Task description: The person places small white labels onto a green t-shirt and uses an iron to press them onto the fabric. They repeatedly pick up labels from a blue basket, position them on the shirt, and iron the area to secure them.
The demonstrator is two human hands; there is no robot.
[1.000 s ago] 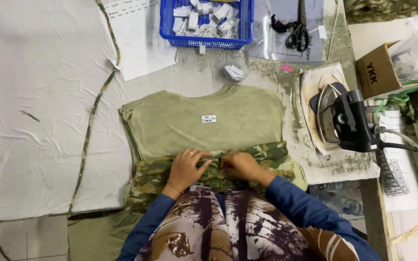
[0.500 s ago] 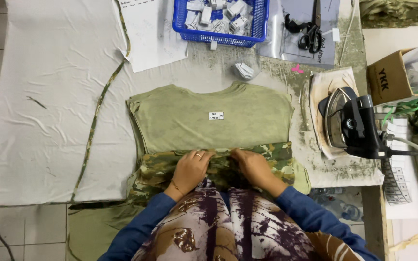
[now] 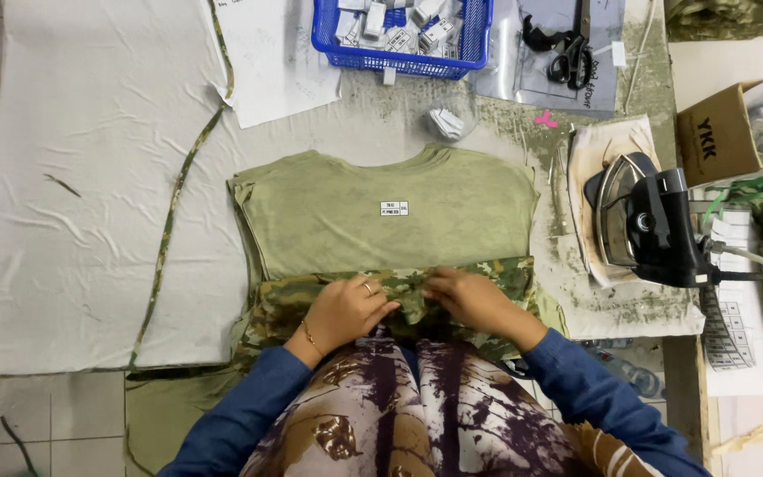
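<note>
**Both hands pinch camouflage hem on olive shirt**

A white sheet (image 3: 90, 203) spreads well to the left of the hands, a camouflage strip (image 3: 169, 230) running down it. Just beyond the hands lies the olive shirt (image 3: 381, 212), flat, neck away from the person, its sides straight and its cloth lightly creased. A camouflage panel (image 3: 399, 287) crosses its near edge, bunched at the middle, where both hands meet.

The left hand (image 3: 346, 309), ring and bracelet showing, is curled with fingertips closed on the panel's fold. The right hand (image 3: 470, 300) is likewise closed on the same fold, knuckles up, just beside the left.

Far beyond the hands stands a blue basket (image 3: 399, 57) of small white packets. A white paper (image 3: 275, 62) lies to its left, and a grey sheet bearing black scissors (image 3: 558, 49) to its right. To the right of the hands an iron (image 3: 646, 221) rests on a stained pad (image 3: 598, 146); beyond it sits a brown cardboard box (image 3: 717, 132).

Smaller items: a crumpled white packet (image 3: 446, 122) between basket and shirt, a small rectangular white label (image 3: 394, 208) with dark print on the shirt's chest, and a pink scrap (image 3: 545, 119) by the pad.
</note>
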